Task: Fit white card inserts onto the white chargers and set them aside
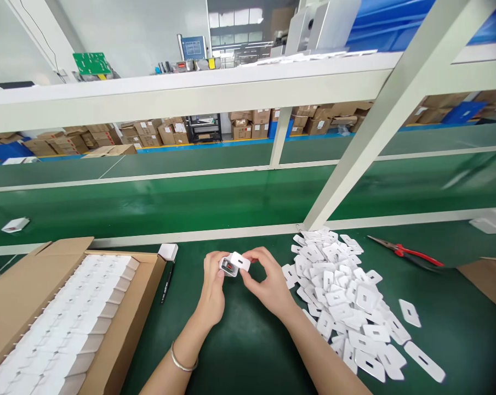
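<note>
My left hand is closed around a small white charger housing, whose open end shows metal and reddish parts inside. Between the thumb and fingertips of my right hand is a white end cover with a dark slot. The cover sits at the housing's open end, tilted and partly over it; I cannot tell whether they touch. To the right of my right hand lies a large heap of similar white covers.
A cardboard box with rows of white housings stands left, a white block and black pen beside it. Red-handled pliers lie at right, near another cardboard piece. A slanted post rises behind the heap.
</note>
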The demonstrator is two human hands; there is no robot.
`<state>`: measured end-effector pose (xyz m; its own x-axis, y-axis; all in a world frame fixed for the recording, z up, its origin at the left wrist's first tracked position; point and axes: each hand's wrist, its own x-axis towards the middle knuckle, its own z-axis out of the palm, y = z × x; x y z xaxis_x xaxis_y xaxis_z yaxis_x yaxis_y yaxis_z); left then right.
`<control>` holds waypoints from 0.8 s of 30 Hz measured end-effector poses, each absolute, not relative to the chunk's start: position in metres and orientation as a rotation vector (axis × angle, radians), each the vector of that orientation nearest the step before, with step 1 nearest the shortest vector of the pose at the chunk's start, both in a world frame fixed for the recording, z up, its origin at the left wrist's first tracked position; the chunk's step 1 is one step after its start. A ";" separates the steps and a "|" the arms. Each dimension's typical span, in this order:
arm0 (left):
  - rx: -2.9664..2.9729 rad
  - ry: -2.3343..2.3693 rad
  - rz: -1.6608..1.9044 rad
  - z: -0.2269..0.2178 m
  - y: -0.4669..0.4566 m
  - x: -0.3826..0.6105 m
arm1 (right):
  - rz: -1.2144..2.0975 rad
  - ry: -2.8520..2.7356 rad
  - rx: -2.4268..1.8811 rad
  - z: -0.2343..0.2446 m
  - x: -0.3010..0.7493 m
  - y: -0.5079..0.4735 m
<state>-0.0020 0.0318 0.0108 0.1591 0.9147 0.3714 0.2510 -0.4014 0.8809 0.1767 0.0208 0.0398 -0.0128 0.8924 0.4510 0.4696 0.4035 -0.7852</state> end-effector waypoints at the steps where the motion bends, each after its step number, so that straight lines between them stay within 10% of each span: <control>1: 1.770 1.124 1.265 0.011 0.031 -0.001 | 0.553 -1.647 -1.158 0.042 0.173 0.017; 13: 1.858 1.187 1.383 0.019 0.021 0.003 | 0.538 -1.605 -1.006 0.036 0.156 0.006; 24: 1.898 1.054 1.524 0.016 0.015 0.007 | 1.360 -1.108 -0.808 0.028 0.141 0.013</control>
